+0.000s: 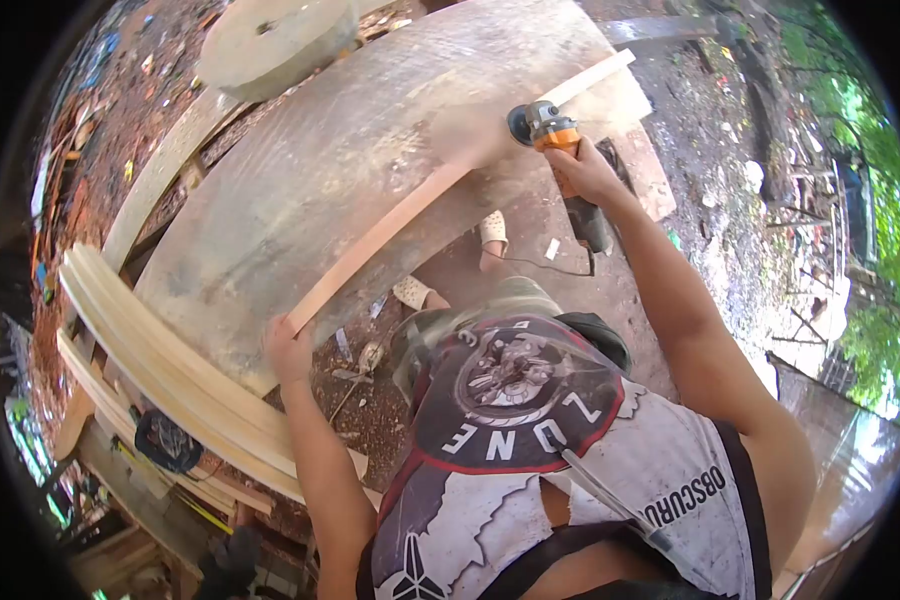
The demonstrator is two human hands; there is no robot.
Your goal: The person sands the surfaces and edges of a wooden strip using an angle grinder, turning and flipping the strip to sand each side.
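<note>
A long, narrow wooden strip (385,236) lies slantwise across the dusty tabletop (300,180). My left hand (290,350) grips its near left end at the table's front edge. In my right hand (590,172) is an orange and grey angle grinder (557,135), fingers wrapped round its body. The grinder's dark disc (519,125) is at the strip, toward its far right end. A dust haze blurs the wood just left of the disc, so I cannot tell exactly where they touch.
Several pale boards (170,350) are stacked at the left. A thick round slab (275,45) stands at the back. The power cord (550,266) hangs below the grinder. My feet, in light perforated clogs (410,292), are under the table's front edge.
</note>
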